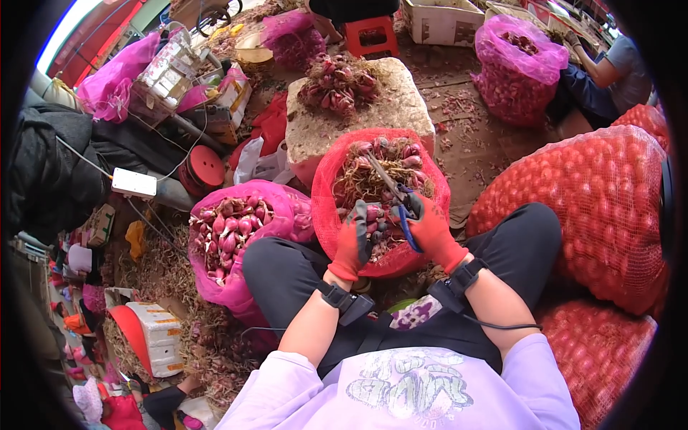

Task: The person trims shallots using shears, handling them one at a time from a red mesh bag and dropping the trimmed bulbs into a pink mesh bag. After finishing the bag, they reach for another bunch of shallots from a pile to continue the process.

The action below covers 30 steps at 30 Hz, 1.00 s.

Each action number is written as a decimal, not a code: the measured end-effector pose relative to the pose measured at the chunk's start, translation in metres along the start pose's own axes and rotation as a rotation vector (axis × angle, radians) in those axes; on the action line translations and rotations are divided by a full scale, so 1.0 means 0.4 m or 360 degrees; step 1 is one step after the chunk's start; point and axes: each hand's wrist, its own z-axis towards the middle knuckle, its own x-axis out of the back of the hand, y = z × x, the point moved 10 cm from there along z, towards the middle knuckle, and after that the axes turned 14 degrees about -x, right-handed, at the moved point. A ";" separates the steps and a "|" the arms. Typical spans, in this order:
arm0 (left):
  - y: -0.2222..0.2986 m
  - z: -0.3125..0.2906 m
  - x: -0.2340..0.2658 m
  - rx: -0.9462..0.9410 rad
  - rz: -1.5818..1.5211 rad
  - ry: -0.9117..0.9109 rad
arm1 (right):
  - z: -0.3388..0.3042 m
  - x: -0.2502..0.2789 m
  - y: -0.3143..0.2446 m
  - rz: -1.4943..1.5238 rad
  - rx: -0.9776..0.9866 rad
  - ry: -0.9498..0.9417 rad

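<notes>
Left hand (352,242): curled narrow, centre; any hold cannot be told.
Right hand (434,233): grips scissors (388,177), centre.
Open red bag (326,192): centre, shallots (413,162) inside, beneath both hands.

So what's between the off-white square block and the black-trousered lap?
The head view shows a red mesh sack of purple bulbs, left hand and right hand over it.

A produce-trimming workplace — shallots (340,82) heaped at twelve o'clock, a co-worker (625,70) beside a pink sack (517,93) at two, a bulging red mesh sack (573,211) at three — with peelings (459,106) littering the floor (494,147).
</notes>
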 end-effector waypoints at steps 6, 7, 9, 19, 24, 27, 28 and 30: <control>-0.007 -0.033 -0.016 0.0003 0.0501 -0.0234 | -0.007 -0.035 -0.033 -0.0377 0.0102 -0.0124; 0.001 -0.041 -0.033 -0.0007 0.0374 -0.0207 | -0.015 -0.034 -0.053 -0.0531 0.0261 -0.0036; 0.023 -0.044 -0.079 -0.0064 0.0414 -0.0339 | 0.008 -0.021 0.007 -0.0125 -0.0079 -0.0150; 0.079 -0.025 -0.080 -0.0602 0.0584 -0.0456 | 0.003 0.001 0.083 0.0474 -0.0596 -0.0255; 0.073 -0.029 -0.080 -0.0733 0.0873 -0.0452 | -0.014 -0.022 0.030 0.0565 -0.0452 -0.0378; 0.052 -0.038 -0.075 -0.0760 0.0900 -0.0496 | -0.003 -0.005 0.063 0.0506 -0.0350 -0.0182; 0.061 -0.043 -0.089 -0.0835 0.0990 -0.0542 | -0.004 -0.004 0.057 0.0507 -0.0352 -0.0181; 0.036 -0.038 -0.078 -0.0565 0.0741 -0.0468 | -0.006 0.005 0.036 0.0335 -0.0343 -0.0146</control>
